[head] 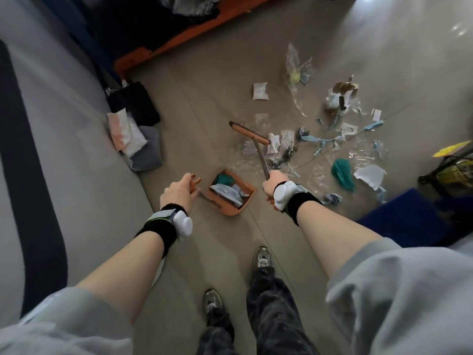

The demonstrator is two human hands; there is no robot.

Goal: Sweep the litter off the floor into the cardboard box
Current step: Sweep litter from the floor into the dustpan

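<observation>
The grey sleeves (399,298) lay closest, and past them the right hand (275,184) had its fingers wrapped tight round the broom (252,135) handle, while the left hand (179,192) curled its fingers round the handle of the orange dustpan (231,193). Just beyond the dustpan the broom's head rested on the floor (204,85), touching the near edge of the litter (330,139), which spread out beyond and to the right of the dustpan; some scraps already lay inside the dustpan
</observation>
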